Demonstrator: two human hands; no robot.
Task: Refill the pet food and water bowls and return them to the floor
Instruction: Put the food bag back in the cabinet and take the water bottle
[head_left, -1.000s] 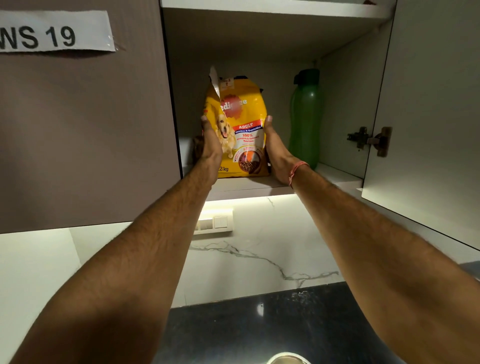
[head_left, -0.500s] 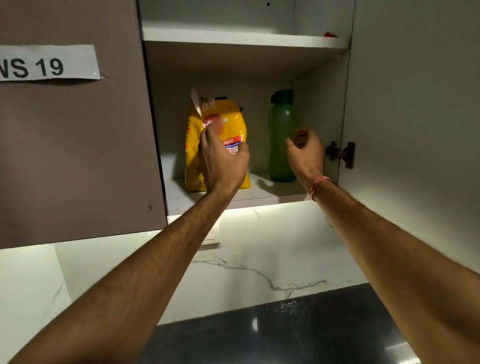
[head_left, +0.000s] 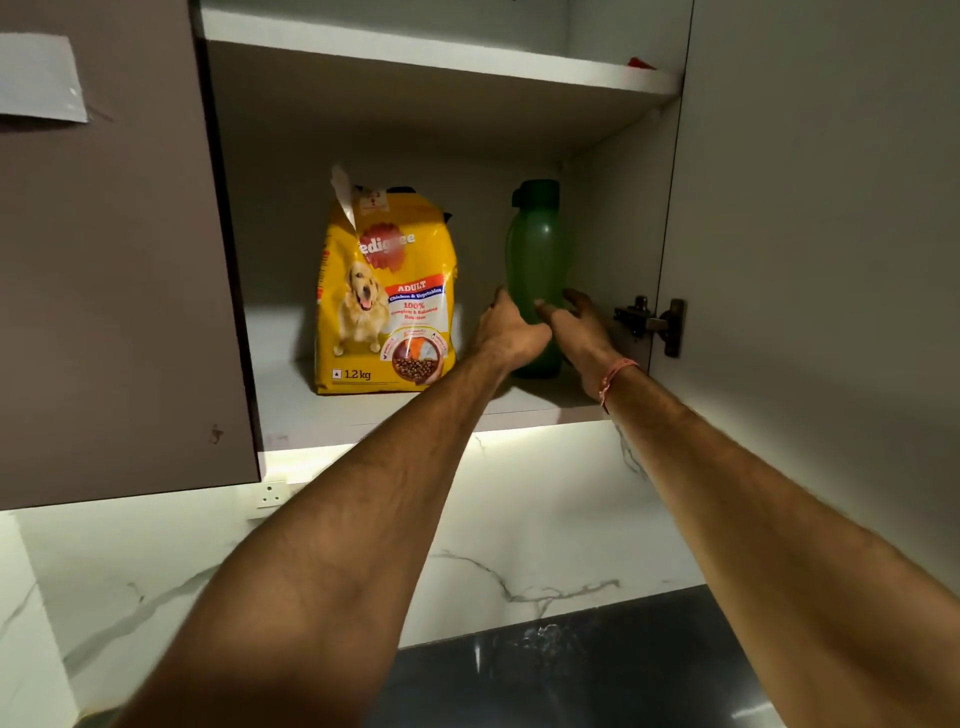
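A green water bottle (head_left: 537, 249) with a dark green cap stands on the lower shelf of an open wall cupboard. My right hand (head_left: 582, 330) holds its lower part, thumb across the front and fingers on the right side. My left hand (head_left: 511, 332) touches the bottle's left side, fingers stretched along it. To the left, free of both hands, a yellow bag of dog food (head_left: 384, 296) stands upright with its top corner torn open. No bowl is in view.
The open cupboard door (head_left: 810, 260) stands close on the right, its hinge (head_left: 652, 325) beside my right hand. A closed brown door (head_left: 114, 270) is left. An upper shelf (head_left: 441, 52) runs above. Below are a marble backsplash and dark countertop (head_left: 571, 675).
Both hands let go of the dog food bag, which now stands alone on the shelf. They moved right to the green bottle. The view tilted upward.
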